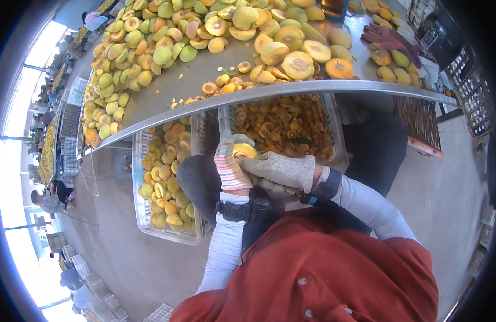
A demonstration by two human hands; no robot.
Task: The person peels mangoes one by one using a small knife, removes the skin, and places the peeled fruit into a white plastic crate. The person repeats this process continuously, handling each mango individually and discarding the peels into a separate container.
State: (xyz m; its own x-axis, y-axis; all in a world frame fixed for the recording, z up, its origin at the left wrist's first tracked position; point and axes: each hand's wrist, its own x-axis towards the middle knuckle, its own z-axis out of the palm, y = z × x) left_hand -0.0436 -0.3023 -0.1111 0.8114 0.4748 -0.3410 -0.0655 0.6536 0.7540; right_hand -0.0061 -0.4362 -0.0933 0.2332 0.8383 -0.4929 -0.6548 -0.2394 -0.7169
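Observation:
In front of my lap, my left hand [233,167], in a striped knit glove, holds a yellow peach half [244,151] with its cut face showing. My right hand [278,169], in a worn grey glove, is curled close against it, the thumb at the fruit's lower edge. A brown end of what looks like a small hand tool [290,190] shows under the right fist; the rest is hidden by the fingers. Beyond my hands stands a white plastic crate [334,133] of pits and scraps [278,124]. Left of my knee, another white crate [141,215] holds peach halves [165,173].
Over the crates runs the metal edge of a table [272,87], with heaped cut peaches [151,44] on top. A dark red glove [389,38] and a blue-handled mug [334,8] lie toward the right. Black crates [469,84] stand far right. Other people [50,201] sit at left.

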